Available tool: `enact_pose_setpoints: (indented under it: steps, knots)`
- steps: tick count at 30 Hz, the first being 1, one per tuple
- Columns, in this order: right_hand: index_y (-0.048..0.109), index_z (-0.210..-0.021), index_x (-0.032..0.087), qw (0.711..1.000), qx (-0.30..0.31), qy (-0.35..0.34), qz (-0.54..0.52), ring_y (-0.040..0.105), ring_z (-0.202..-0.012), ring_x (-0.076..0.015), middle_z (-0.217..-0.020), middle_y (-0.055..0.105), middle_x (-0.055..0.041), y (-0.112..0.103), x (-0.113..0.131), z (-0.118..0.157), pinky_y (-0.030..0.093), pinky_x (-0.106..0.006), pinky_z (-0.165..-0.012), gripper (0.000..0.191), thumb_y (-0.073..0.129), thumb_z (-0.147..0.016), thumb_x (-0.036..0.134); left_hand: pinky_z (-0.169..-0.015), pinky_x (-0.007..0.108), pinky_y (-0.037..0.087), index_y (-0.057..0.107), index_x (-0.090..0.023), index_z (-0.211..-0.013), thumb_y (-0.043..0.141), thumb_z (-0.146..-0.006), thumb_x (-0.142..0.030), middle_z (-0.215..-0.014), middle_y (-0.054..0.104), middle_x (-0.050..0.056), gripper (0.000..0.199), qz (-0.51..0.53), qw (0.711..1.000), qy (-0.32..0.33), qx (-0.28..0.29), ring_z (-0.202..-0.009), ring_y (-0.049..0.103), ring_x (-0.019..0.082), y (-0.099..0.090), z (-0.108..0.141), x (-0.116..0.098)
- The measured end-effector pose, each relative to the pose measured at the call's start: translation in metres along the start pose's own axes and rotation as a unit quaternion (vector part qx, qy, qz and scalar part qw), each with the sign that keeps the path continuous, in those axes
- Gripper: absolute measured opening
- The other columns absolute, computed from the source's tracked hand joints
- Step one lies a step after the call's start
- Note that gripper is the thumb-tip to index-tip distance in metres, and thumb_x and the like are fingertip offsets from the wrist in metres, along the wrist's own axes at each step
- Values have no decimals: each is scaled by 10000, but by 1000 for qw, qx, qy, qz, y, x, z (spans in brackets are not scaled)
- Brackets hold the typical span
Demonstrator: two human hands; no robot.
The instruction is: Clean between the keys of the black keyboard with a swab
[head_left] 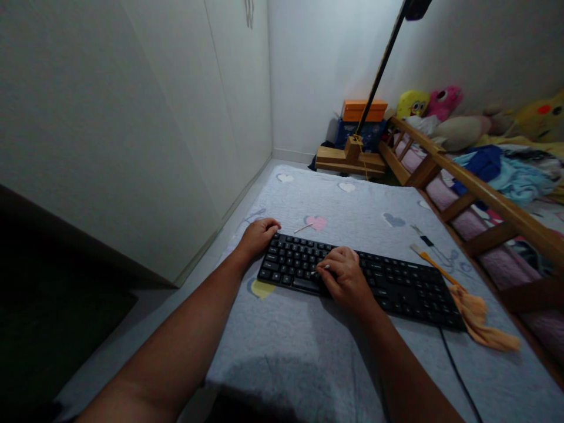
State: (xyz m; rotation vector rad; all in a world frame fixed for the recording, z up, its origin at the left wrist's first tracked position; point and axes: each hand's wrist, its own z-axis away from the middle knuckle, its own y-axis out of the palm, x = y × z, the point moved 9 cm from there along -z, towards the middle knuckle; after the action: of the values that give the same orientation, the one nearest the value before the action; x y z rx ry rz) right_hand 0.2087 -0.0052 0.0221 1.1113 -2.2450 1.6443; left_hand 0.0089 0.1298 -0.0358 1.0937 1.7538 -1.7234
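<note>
A black keyboard (291, 258) lies at a slant on a cloth-covered surface (282, 335) patterned with hearts. At its upper left corner, my left hand (259, 235) grips the edge with fingers curled round it. Over the middle keys, my right hand (346, 273) pinches a white cotton swab (324, 268), its tip down near the keys. A second cotton swab (304, 227) lies on the cloth just beyond the keyboard, beside a pink heart print.
Right of the keyboard lie an orange-handled brush (434, 265), a thin tool with a black band (426, 240) and a crumpled orange cloth (480, 320). A cable (458, 376) runs toward me. A wooden bed rail (480, 188) borders the right, a white cabinet (176, 135) the left.
</note>
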Motion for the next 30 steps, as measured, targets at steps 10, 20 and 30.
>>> enact_pose_setpoints:
  steps: [10, 20, 30]
  knots:
    - [706, -791, 219, 1000, -20, -5, -3, 529, -927, -214, -820, 698, -26, 1, 4, -1, 322, -424, -935, 159, 613, -909, 170, -822, 343, 489, 737, -159, -915, 477, -816, -314, -885, 742, 69, 318, -2, 1000, -4, -1, -834, 659, 228, 0, -1, 2]
    - [701, -800, 216, 1000, -18, -21, -7, 526, -925, -213, -807, 693, -21, 5, 9, -4, 314, -433, -936, 152, 612, -912, 166, -795, 339, 485, 732, -155, -921, 475, -814, -315, -885, 738, 71, 321, -2, 1000, -9, 2, -822, 654, 226, 0, 1, -1]
    - [719, -817, 226, 999, -20, -27, -9, 523, -940, -215, -814, 701, -18, 10, 13, -5, 305, -440, -952, 139, 627, -906, 171, -798, 340, 477, 734, -153, -902, 478, -805, -327, -870, 735, 70, 325, -8, 1000, -1, -1, -802, 647, 223, -1, 0, -2]
